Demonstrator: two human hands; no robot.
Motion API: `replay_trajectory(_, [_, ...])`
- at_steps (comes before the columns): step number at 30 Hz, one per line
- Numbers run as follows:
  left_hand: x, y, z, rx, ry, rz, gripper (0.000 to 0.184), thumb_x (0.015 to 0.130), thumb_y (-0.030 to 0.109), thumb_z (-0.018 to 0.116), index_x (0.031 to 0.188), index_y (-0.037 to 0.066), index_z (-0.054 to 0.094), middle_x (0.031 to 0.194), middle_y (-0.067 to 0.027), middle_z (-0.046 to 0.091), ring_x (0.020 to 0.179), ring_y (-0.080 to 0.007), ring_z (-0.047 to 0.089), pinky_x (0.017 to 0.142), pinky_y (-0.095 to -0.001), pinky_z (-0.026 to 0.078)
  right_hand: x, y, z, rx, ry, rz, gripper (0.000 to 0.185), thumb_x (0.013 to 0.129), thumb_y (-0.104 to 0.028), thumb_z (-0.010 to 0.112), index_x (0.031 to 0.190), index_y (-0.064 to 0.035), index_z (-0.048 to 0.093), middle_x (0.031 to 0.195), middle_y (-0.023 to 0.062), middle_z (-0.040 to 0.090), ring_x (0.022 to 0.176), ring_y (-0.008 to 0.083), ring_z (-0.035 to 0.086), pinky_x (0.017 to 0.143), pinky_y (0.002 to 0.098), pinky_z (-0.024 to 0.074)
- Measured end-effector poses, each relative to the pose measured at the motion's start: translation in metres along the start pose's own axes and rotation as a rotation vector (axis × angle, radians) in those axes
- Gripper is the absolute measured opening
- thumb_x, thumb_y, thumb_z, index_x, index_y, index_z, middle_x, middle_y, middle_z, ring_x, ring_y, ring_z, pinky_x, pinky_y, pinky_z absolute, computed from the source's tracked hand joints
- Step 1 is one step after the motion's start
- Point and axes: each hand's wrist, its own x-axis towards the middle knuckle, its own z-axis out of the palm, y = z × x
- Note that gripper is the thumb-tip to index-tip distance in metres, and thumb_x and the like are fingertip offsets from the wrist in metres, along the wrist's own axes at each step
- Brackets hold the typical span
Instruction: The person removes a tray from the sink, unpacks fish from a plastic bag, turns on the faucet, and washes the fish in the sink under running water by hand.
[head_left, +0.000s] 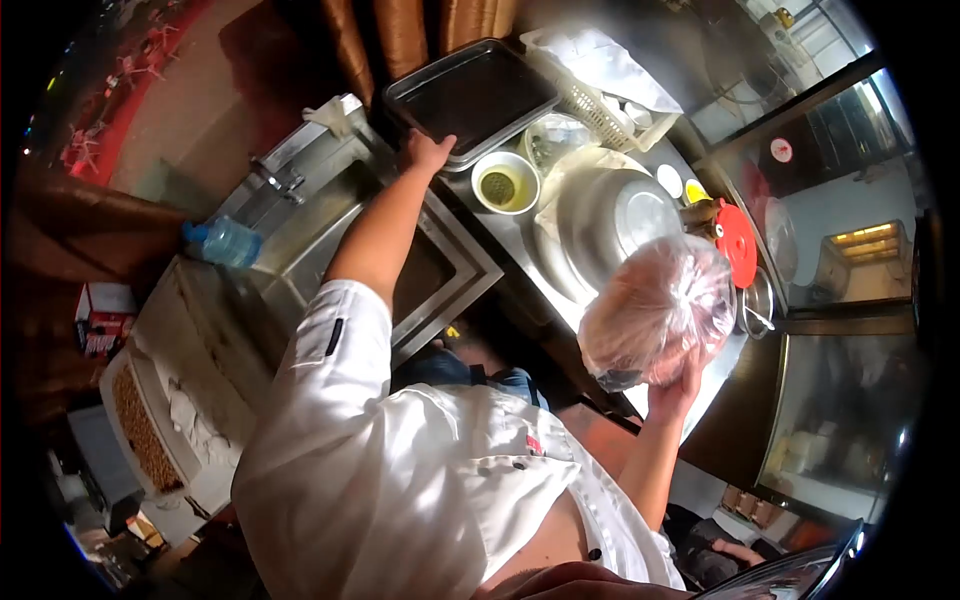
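My left hand (428, 152) reaches out to a dark, rectangular baking tray (475, 95) and is closed on its near edge, thumb over the rim. My right hand (678, 378) holds up a round bundle wrapped in clear plastic (655, 310), gripping it from below. The plastic is gathered at the top, and its contents cannot be made out clearly. Just beyond the bundle, a large metal basin (615, 220) lies upside down on the counter. Between tray and basin sits a white bowl (506, 183) with greenish liquid inside.
To the left is a steel sink (435, 250) with a tap (278, 180) and a blue plastic bottle (225, 242). A plastic basket (600, 115) stands behind the basin. A red lid (735, 245) and a metal pot (757, 305) are at the counter's right, beside glass-fronted cabinets (830, 420).
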Motion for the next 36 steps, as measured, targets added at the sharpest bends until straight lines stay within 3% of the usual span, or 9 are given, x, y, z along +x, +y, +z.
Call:
replay_trajectory(6, [0.042,0.039,-0.016,0.468,-0.475,-0.209,0.066,0.082,0.041,0.060,0.133,-0.002,0.052,0.139,-0.0187,0.050,0.124,-0.0339,0.053,0.101,-0.0527,0.041,0.004,-0.008,0.000,0.069,0.030,-0.077,0.039,0.099,-0.024,0.049,0.134,-0.0072,0.044,0.125,0.0097,0.056,0.115,0.0242,0.055,0.098,0.0420,0.0459])
replay_trajectory(12, [0.047,0.053,-0.030,0.554,-0.430,-0.152,0.057,0.085,0.040,0.056,0.127,0.001,0.059,0.139,-0.0216,0.050,0.126,-0.0367,0.050,0.104,-0.0454,0.040,0.038,-0.009,-0.014,0.079,0.004,-0.064,0.037,0.099,-0.027,0.049,0.129,-0.0041,0.048,0.118,0.0094,0.061,0.108,0.0213,0.059,0.093,0.0377,0.0480])
replay_trajectory(18, [-0.001,0.037,-0.076,-0.138,0.008,-0.168,0.051,0.085,0.038,0.061,0.102,-0.010,0.065,0.109,-0.0280,0.065,0.103,-0.0400,0.063,0.086,-0.0435,0.048,0.074,0.000,-0.046,0.104,-0.125,0.053,0.046,0.096,-0.022,0.056,0.135,-0.0012,0.041,0.120,0.0117,0.059,0.108,0.0233,0.058,0.093,0.0382,0.0481])
replay_trajectory(20, [-0.035,-0.029,-0.080,-0.221,0.090,-0.112,0.046,0.086,0.035,0.061,0.102,-0.009,0.064,0.096,-0.0206,0.068,0.086,-0.0335,0.065,0.073,-0.0421,0.049,0.080,0.006,-0.052,0.125,-0.159,0.096,0.047,0.095,-0.022,0.058,0.134,-0.0010,0.043,0.119,0.0122,0.059,0.106,0.0231,0.059,0.092,0.0376,0.0488])
replay_trajectory(23, [-0.164,-0.069,-0.151,-0.702,0.009,-0.350,0.027,0.088,0.032,0.063,0.083,0.009,0.049,0.062,0.0013,0.041,0.053,-0.0116,0.038,0.047,-0.0311,0.031,0.095,0.012,-0.055,0.110,-0.297,0.154,0.047,0.094,-0.022,0.060,0.133,-0.0013,0.045,0.117,0.0120,0.060,0.104,0.0228,0.060,0.092,0.0375,0.0486])
replay_trajectory(28, [-0.317,-0.181,-0.249,-0.524,0.125,-0.539,0.047,0.085,0.039,0.065,0.110,0.001,0.057,0.105,-0.0092,0.058,0.095,-0.0217,0.054,0.081,-0.0370,0.044,0.099,0.025,-0.012,0.096,-0.339,0.205,0.047,0.093,-0.021,0.061,0.133,-0.0016,0.045,0.115,0.0103,0.061,0.101,0.0216,0.060,0.092,0.0360,0.0486])
replay_trajectory(31, [-0.335,-0.319,-0.248,-0.303,0.299,-0.527,0.047,0.083,0.039,0.065,0.104,-0.002,0.060,0.102,-0.0133,0.064,0.094,-0.0277,0.059,0.080,-0.0412,0.046,0.087,0.043,0.029,0.094,-0.395,0.295,0.040,0.094,-0.020,0.061,0.128,-0.0031,0.049,0.113,0.0095,0.061,0.100,0.0199,0.060,0.089,0.0337,0.0485])
replay_trajectory(34, [-0.315,-0.257,-0.283,0.009,-0.076,-0.642,0.043,0.082,0.036,0.063,0.096,-0.005,0.063,0.092,-0.0213,0.066,0.089,-0.0362,0.063,0.077,-0.0450,0.048,0.071,0.062,0.066,0.052,-0.418,0.308,0.037,0.093,-0.021,0.061,0.125,-0.0036,0.051,0.111,0.0086,0.062,0.098,0.0197,0.060,0.087,0.0335,0.0487])
replay_trajectory(36, [-0.288,-0.307,-0.245,0.269,-0.089,-0.528,0.047,0.088,0.035,0.058,0.105,-0.009,0.062,0.100,-0.0242,0.065,0.095,-0.0392,0.062,0.086,-0.0422,0.048,0.054,0.076,0.090,0.017,-0.388,0.293,0.037,0.093,-0.022,0.061,0.125,-0.0033,0.051,0.110,0.0081,0.062,0.098,0.0197,0.061,0.088,0.0338,0.0488])
